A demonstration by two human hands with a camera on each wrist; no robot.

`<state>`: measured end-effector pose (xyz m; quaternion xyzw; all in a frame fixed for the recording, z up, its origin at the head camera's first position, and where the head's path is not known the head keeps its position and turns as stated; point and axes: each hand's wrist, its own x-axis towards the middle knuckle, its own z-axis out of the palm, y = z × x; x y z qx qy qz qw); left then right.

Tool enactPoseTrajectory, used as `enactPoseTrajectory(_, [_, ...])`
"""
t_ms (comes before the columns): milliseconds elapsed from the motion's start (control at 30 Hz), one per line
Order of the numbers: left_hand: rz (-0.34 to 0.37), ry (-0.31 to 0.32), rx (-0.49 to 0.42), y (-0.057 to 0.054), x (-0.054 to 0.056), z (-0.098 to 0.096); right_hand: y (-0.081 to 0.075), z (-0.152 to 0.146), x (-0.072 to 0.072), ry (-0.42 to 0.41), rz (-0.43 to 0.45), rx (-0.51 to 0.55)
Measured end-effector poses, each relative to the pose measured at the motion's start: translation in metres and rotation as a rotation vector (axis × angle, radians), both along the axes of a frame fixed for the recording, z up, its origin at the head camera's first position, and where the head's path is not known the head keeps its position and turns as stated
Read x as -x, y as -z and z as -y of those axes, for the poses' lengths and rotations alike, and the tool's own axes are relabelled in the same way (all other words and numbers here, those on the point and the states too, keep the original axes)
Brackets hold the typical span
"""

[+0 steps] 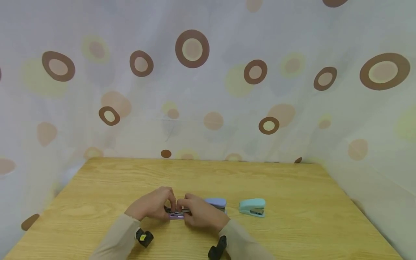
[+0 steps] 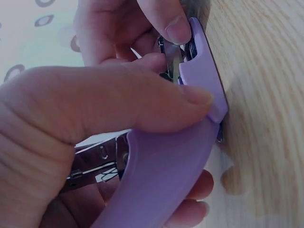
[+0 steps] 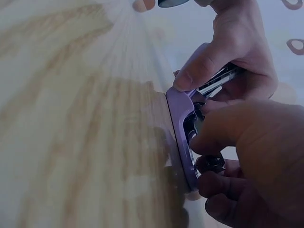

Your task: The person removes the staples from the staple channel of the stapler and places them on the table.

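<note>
- Head view: the purple stapler is on the table between both hands, swung open (metal insides exposed); work on it looks midway, its cover not yet shut
- Left hand: curled round that cover, gripping firmly
- Right hand: fingers bent, pinching at the opened base

Left hand and right hand grip a stapler (purple, opened).
</note>
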<state>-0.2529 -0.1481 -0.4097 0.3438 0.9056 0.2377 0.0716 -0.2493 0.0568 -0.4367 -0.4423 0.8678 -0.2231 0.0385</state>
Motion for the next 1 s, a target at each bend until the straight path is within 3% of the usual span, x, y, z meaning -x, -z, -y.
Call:
enactPoseTrajectory(167, [0.009, -0.003, 0.01, -0.001, -0.002, 0.001, 0.0, 0.001, 0.001, -0.019, 0.017, 0.009])
enactPoseTrajectory(500, [0.02, 0.005, -0.012, -0.005, -0.001, 0.0, 0.004, -0.006, 0.008, -0.064, -0.036, 0.011])
enactPoseTrajectory(733, [0.025, -0.008, 0.002, -0.005, -0.001, -0.001, 0.007, -0.006, 0.01, -0.077, -0.005, 0.026])
enactPoseTrajectory(1000, [0.041, 0.016, -0.002, -0.009, 0.0, -0.001, 0.01, -0.003, 0.013, -0.112, -0.047, 0.021])
